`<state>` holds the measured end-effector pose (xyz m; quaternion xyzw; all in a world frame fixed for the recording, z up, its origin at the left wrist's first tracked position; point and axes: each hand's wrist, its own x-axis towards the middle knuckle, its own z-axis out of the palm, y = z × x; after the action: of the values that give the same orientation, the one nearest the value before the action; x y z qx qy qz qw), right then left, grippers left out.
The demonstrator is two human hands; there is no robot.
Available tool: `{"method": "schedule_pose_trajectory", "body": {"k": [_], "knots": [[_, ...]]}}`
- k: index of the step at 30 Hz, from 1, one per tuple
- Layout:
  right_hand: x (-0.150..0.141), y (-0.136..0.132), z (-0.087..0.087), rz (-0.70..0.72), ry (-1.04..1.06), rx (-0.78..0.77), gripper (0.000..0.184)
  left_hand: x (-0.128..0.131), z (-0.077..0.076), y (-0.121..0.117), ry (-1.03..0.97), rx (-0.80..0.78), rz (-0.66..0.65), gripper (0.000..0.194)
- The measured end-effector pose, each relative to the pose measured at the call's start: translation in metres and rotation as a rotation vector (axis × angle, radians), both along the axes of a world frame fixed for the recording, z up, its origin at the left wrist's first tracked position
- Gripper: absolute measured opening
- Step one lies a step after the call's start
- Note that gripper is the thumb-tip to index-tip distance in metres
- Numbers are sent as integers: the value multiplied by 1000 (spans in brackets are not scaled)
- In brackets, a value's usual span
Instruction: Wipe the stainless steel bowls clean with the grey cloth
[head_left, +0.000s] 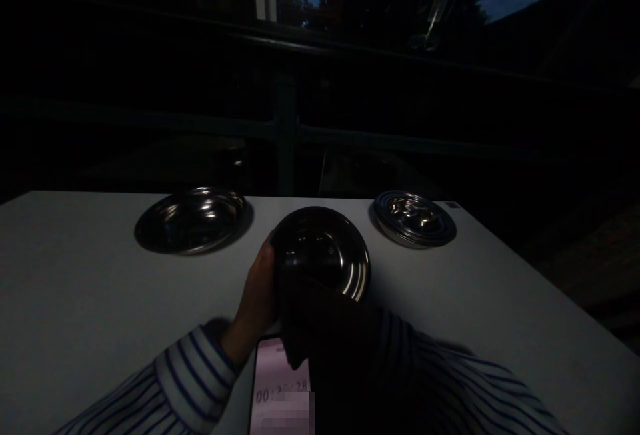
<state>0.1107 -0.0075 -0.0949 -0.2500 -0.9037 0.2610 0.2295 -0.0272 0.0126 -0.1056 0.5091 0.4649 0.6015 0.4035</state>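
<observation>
A shiny metal bowl [320, 238] is held up above the table, tilted so that its rounded surface shows. My left hand [257, 291] is closed on its left edge, thumb at the rim. Against the bowl's lower part lies my right hand [325, 315], in deep shadow and closed on what looks like a dark cloth [294, 348], its corner hanging down. The fingers of that hand are hard to make out. Below the hands a phone [280, 375] with a lit pink timer screen lies on the table, partly covered.
On the white table [100, 301] a wide metal bowl [193, 221] stands at the back left. Several stacked metal dishes [415, 218] stand at the back right. Behind the table are dark railings and a window with a bottle [440, 5] before it.
</observation>
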Motion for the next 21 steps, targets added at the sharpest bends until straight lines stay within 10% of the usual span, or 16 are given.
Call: {"method": "schedule_pose_trajectory", "body": {"k": [14,21], "knots": [[41,0,43,-5,-440,-12,40,-11,-3,11,-181,-189,-75,58],[17,2,15,46,-372,17,36,-11,-4,8,-158,-121,-70,52]]}}
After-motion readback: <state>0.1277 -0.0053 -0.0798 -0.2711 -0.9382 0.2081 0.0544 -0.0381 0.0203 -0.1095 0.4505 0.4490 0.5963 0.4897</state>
